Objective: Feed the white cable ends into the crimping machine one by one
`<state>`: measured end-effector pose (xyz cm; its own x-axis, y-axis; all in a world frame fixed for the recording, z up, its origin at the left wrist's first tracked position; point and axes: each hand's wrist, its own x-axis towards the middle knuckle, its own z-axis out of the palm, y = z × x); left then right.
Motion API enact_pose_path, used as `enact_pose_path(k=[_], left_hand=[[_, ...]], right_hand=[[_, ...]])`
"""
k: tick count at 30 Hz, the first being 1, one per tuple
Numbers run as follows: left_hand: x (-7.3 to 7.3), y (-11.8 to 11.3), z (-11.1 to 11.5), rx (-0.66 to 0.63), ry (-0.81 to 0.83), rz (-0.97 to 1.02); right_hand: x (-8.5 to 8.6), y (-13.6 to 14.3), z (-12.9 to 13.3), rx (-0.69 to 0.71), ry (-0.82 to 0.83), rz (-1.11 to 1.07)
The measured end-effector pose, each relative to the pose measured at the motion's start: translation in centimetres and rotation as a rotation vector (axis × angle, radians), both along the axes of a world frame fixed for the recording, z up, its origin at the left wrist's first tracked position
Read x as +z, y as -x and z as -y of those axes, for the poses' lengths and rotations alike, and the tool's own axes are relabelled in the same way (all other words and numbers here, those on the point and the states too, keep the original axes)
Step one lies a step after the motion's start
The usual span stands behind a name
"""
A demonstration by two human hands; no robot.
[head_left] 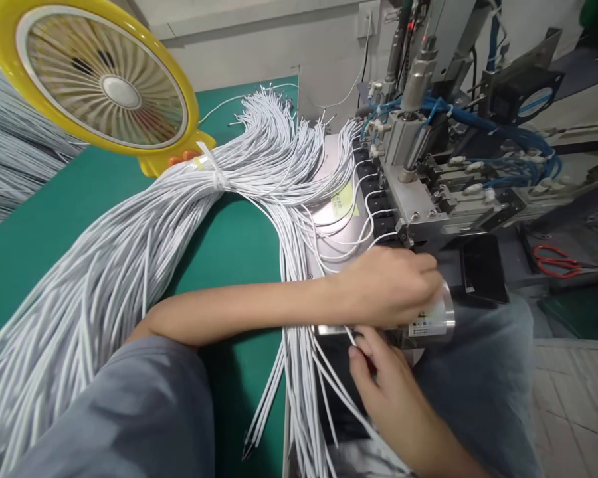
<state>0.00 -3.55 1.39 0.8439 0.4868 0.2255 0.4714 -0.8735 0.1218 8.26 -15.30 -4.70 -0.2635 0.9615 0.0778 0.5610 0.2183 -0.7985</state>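
Head view: right hand (pixel 386 375) is pinching 1 wire (pixel 350 336); left hand (pixel 396 285) is curling just beyond, contents hidden, near machine (pixel 421 209).

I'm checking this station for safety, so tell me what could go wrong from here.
Snagging: loose white cables run beneath the left forearm, which could drag them if it moves.

Pinching: the left hand is close to the machine, which might nip it if anything there moves.

Knocking: the dark phone-like slab lies near that hand and could be bumped.
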Motion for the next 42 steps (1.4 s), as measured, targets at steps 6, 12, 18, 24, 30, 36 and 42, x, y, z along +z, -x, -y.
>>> enact_pose_path(k=[6,12,18,24,30,36,42], left_hand=[[-0.2,-0.2,1.2,-0.264,0.435,0.162],[-0.9,-0.1,0.5,-0.251,0.601,0.258],[-1.6,-0.1,0.1,-0.265,0.466,0.436],[-1.4,-0.2,0.3,-0.193,0.402,0.458],[-1.6,-0.4,0.4,-0.218,0.517,0.407],[-1.8,-0.5,0.4,-0.198,0.438,0.427],[-2.2,-0.3,0.4,-0.205,0.248,0.386]], right_hand=[[0.6,-6.5,-1.4,-0.002,-0.092,0.067],[1.8,-8.0,-2.0,-0.344,-0.029,-0.352],[0.6,-7.4,-3.7,-0.406,0.044,-0.881],[0.2,-7.0,-4.4,-0.338,0.111,-1.061],[0.6,-7.5,-4.5,-0.412,-0.124,-0.733],[1.1,-8.2,-4.3,-0.366,-0.176,-0.598],[1.3,-8.6,-4.3,-0.374,-0.118,-0.546]])
